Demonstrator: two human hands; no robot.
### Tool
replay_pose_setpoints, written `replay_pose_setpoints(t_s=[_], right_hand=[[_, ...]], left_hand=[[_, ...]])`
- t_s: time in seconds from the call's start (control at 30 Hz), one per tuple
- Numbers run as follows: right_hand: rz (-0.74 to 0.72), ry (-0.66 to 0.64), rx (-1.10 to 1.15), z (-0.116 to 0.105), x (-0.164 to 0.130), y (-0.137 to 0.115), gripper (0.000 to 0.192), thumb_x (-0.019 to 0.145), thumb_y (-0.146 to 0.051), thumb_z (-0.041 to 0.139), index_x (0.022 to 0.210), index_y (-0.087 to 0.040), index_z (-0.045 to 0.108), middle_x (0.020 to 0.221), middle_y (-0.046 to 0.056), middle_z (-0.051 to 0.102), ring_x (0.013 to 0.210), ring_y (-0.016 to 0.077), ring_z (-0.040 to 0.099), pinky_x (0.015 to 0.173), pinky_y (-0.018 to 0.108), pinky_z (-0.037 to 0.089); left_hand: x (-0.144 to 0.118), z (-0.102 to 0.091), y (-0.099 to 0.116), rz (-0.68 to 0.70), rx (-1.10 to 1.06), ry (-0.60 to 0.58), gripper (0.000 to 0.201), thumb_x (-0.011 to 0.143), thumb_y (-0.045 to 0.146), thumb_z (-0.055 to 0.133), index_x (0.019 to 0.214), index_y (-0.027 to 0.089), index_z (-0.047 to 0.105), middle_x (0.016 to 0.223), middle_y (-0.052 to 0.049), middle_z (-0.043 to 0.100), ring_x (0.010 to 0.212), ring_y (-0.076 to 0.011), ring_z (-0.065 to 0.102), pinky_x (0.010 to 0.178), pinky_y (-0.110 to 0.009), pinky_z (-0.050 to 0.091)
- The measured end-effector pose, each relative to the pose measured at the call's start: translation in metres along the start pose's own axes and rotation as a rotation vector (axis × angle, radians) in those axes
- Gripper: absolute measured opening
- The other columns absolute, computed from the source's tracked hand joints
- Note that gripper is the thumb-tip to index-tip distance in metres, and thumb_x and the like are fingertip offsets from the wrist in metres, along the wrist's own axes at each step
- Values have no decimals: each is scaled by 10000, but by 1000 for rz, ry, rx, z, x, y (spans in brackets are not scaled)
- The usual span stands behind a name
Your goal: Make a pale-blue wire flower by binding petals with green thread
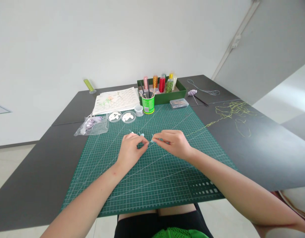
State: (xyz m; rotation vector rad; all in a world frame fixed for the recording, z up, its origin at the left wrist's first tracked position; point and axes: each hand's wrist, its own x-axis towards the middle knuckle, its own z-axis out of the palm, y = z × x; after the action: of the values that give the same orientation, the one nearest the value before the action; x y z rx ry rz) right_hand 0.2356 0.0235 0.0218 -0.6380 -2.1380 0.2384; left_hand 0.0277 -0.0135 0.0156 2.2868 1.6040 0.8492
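My left hand is closed in a pinch over the middle of the green cutting mat. What its fingertips hold is too small to name. Close by on the right, my right hand pinches a small pale-blue piece between thumb and fingers. The two sets of fingertips are almost together. Just behind my left hand lies another little light-blue piece, partly hidden by the fingers. A yellow-green thread runs from behind my right hand to a loose tangle on the right of the table.
Behind the hands stand a green can with tools and a green box of thread spools. Nearby are dishes of white pieces, a clear case, paper sheets and a plastic bag. A purple flower lies right.
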Motion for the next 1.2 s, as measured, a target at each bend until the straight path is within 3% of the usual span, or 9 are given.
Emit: replay_pose_setpoints(t_s=[0.47,0.7,0.93,1.2], right_hand=[[74,-3,39,0,-2,10,181,967,-244,618,876,-174,758,693,9,696,556,90,566,555,213,421],[164,-20,70,2,1,15,192,953,-274,634,854,-173,763,665,-1,675,519,80,482,536,219,377],[289,-64,110,2,2,19,210,926,-308,652,847,-161,778,564,-31,556,497,81,385,514,224,321],[364,-98,149,5,2,21,170,890,-267,659,820,-164,775,507,-64,391,485,79,319,508,228,281]], left_hand=[[-6,2,13,121,-89,-100,98,850,178,707,786,251,722,815,15,738,898,-219,646,909,-406,394],[-7,-2,16,117,-184,-102,96,855,183,710,789,252,712,806,29,744,857,-200,656,908,-387,402],[-6,-6,19,95,-274,-58,89,863,201,711,785,245,708,795,29,741,840,-193,660,900,-378,435],[-6,-12,16,69,-365,80,93,888,219,688,797,237,692,810,8,721,835,-191,637,849,-347,475]])
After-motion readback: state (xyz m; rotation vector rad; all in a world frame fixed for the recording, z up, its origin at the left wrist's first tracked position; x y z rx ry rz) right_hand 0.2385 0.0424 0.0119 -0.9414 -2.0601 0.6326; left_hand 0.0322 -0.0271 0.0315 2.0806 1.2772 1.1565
